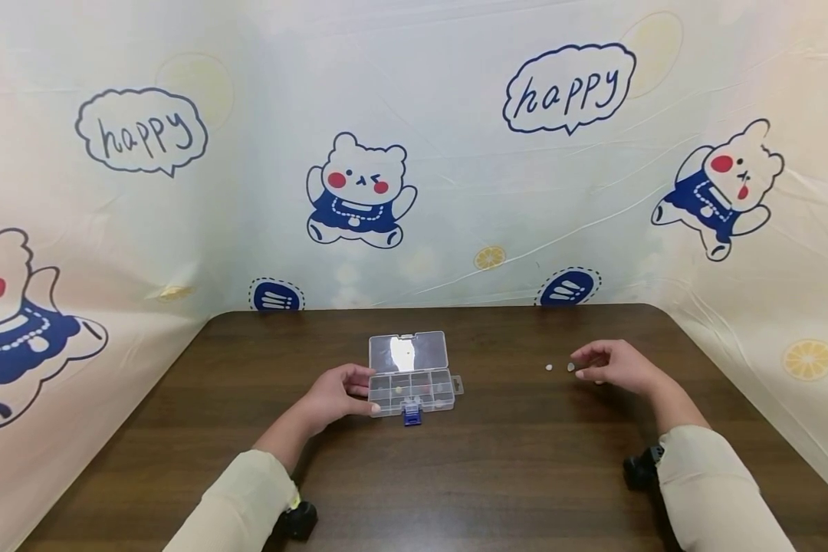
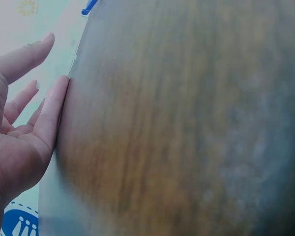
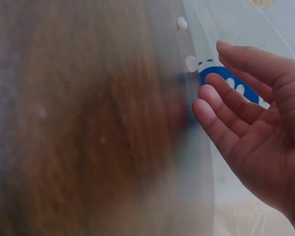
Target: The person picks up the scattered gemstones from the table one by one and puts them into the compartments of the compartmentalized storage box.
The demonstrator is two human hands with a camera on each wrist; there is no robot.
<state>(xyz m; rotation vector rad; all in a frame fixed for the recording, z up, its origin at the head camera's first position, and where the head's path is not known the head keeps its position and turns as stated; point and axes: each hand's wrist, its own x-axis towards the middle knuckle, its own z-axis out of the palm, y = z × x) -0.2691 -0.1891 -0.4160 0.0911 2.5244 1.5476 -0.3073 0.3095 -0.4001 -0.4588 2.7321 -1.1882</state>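
Note:
A clear plastic compartment box lies on the table with its transparent lid raised toward the back. My left hand holds the box's left end, thumb at the front corner and fingers at the back one; in the left wrist view the box is mostly out of sight. A few small bits show faintly in the compartments. On the right, my right hand holds nothing, its thumb and fingers apart. Just beyond its fingertips lies a small whitish pebble-like piece, with a second white piece to its left.
A blue clasp juts from the box's front, and a clear hanging tab from its right end. The brown wooden table ends at the back against a printed cloth with bears and "happy" bubbles.

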